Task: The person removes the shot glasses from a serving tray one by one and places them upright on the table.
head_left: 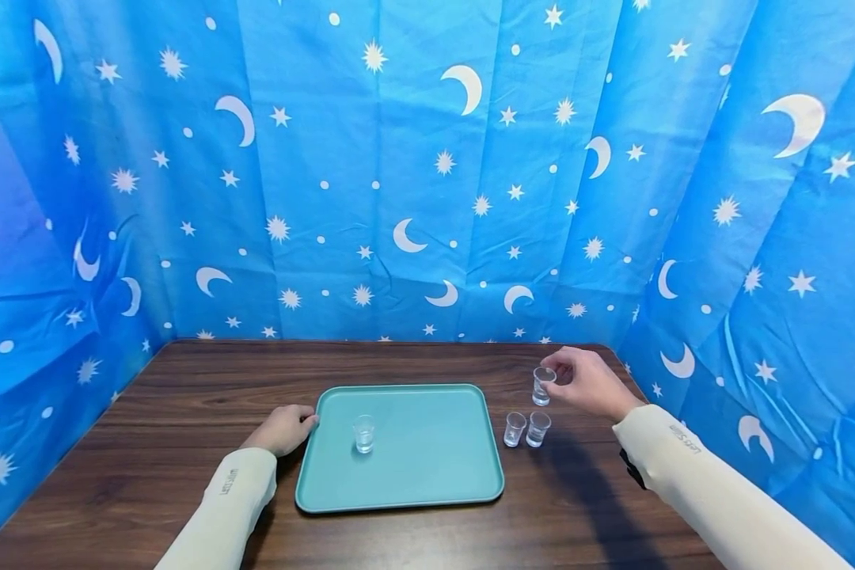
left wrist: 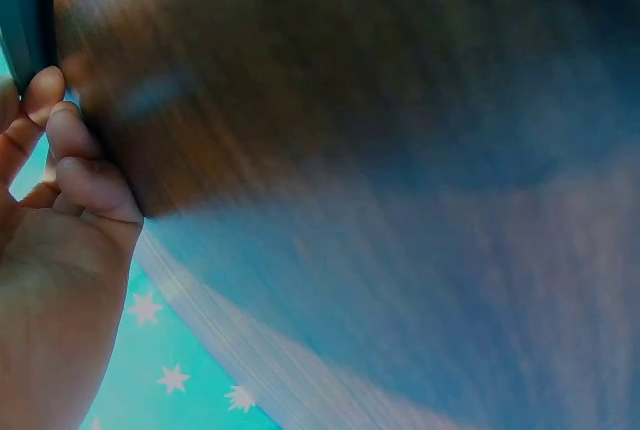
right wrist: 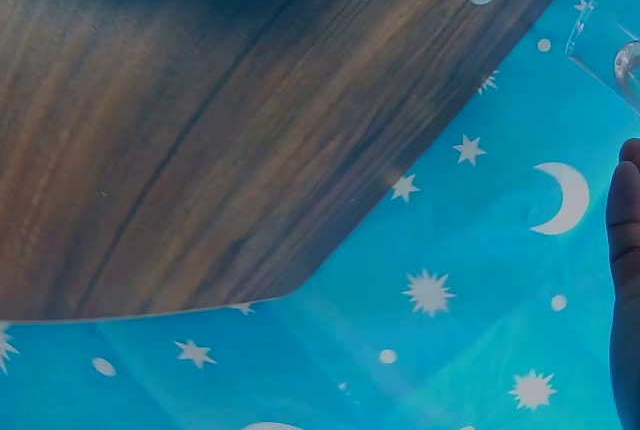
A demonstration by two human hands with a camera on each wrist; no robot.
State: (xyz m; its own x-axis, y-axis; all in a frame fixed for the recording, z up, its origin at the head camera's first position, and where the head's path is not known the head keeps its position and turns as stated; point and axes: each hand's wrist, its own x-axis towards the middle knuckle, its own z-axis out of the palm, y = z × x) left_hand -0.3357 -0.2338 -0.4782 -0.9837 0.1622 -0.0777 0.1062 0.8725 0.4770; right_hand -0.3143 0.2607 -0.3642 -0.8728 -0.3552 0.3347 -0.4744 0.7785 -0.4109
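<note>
A small clear shot glass point(head_left: 542, 388) is pinched between the thumb and fingers of my right hand point(head_left: 586, 383), upright behind two more glasses. Those two, a left one point(head_left: 514, 431) and a right one point(head_left: 537, 430), stand side by side on the table to the right of the green tray point(head_left: 427, 475). On the tray, left of its middle, stands another shot glass point(head_left: 364, 435). My left hand point(head_left: 283, 431) grips the tray's left rim; in the left wrist view its fingers point(left wrist: 88, 185) are curled by the tray edge. The right wrist view catches the held glass point(right wrist: 603, 55) only partly.
The dark wood-grain table point(head_left: 207, 380) carries the tray and glasses. A blue curtain point(head_left: 413, 182) with white moons and stars hangs behind the table and along both sides, close to the table's right edge near my right hand.
</note>
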